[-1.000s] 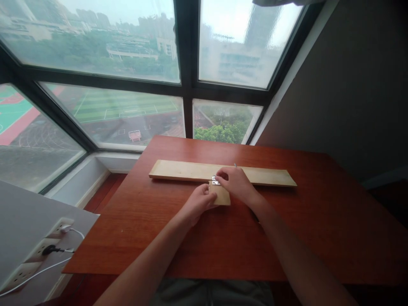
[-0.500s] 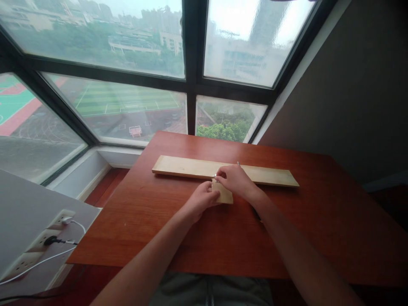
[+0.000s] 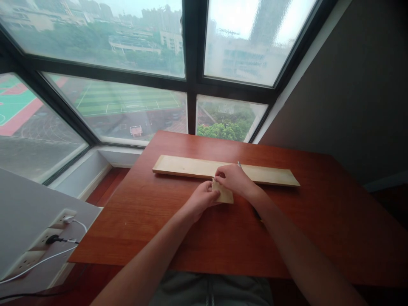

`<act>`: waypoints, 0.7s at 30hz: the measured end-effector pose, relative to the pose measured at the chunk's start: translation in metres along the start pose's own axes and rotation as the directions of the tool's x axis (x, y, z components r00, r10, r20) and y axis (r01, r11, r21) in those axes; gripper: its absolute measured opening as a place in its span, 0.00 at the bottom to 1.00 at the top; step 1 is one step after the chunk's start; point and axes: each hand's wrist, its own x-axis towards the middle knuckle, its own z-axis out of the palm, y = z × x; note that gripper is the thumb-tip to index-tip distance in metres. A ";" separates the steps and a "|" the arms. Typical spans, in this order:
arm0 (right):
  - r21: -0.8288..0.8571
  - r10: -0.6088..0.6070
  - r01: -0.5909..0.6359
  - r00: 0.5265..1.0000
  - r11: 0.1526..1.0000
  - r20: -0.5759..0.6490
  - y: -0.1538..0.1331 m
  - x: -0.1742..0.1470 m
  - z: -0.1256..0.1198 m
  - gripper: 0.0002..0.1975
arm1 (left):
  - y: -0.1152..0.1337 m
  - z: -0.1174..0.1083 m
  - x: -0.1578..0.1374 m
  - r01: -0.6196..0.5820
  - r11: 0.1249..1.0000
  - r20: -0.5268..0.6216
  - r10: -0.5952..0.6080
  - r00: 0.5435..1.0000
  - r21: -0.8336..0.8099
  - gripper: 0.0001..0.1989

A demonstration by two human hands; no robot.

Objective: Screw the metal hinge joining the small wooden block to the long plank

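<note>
Gripping the block (image 3: pixel 227 196) along its left side with the left hand (image 3: pixel 201 198), thumb laid on top; holding thumb and forefinger of the right hand (image 3: pixel 235 177) nearly together at its far edge, with anything pinched there too hidden to tell; showing a thin rod (image 3: pixel 239 164) above the right knuckles, perhaps tucked in the palm; brace the block firmly from the left, just short of the board (image 3: pixel 183 165) lying beyond on the surface (image 3: pixel 143 221); press lightly and squarely along the edge; tilt the right hand aside for a clearer view; mind the dark object (image 3: pixel 258 214) beside the right forearm.
</note>
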 end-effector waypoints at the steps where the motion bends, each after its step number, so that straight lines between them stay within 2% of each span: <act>1: 0.005 -0.003 0.003 1.000 1.000 0.000 0.000 0.000 0.000 0.05 | 0.000 -0.001 0.000 -0.001 1.000 0.002 0.001 1.000 0.005 0.11; 8: 0.189 0.033 -0.034 0.999 0.981 0.010 -0.004 -0.006 -0.011 0.06 | -0.001 -0.001 0.000 -0.013 1.000 0.011 0.013 1.000 0.013 0.13; 16: 0.116 0.035 -0.019 0.991 0.993 -0.132 0.013 -0.015 -0.026 0.05 | -0.001 -0.001 0.001 -0.011 1.000 -0.012 0.011 1.000 0.029 0.12; 21: 0.164 0.030 -0.018 0.997 0.986 -0.069 0.022 -0.020 -0.024 0.07 | 0.002 0.000 -0.001 -0.001 1.000 0.009 0.001 1.000 0.004 0.13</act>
